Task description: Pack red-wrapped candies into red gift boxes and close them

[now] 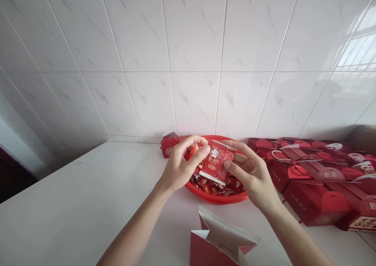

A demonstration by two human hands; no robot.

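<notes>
A flat red snack packet [214, 162] with white crimped ends and a printed cartoon figure is pinched between the thumb and fingers of my right hand [254, 174]. My left hand [185, 162] is closed at the packet's left edge, its thumb against the curled fingers. Within those fingers shows a bit of orange-red wrapper [192, 150], mostly hidden. Both hands are above a round red plastic basket [217, 198] that holds several small wrapped candies [210, 186]. Nearer me stands an open red paper box [210, 250] with a pale inside and raised flaps.
Several closed red gift boxes [317, 199] with rope handles are packed together on the right. A small red box [169, 144] stands behind the basket's left side. The white tabletop [88, 195] meets a tiled wall [194, 97] at the back.
</notes>
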